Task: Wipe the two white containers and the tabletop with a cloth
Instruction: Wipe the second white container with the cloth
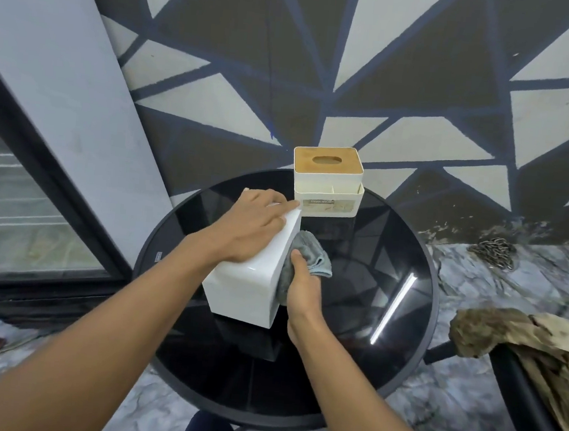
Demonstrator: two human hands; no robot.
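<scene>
Clutching cloth in right hand; pressing left hand flat, outstretched, just left of that grip

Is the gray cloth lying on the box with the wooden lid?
No, the right hand holds the cloth against the side of the plain white box, apart from the wooden-lid box.

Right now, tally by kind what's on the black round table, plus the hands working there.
White containers: 2, the plain box and the tissue holder with wooden lid
Cloths: 1, the grey cloth
Hands: 2, the left hand resting on top of the plain box, the right hand gripping the grey cloth against its side
Total: 5
</scene>
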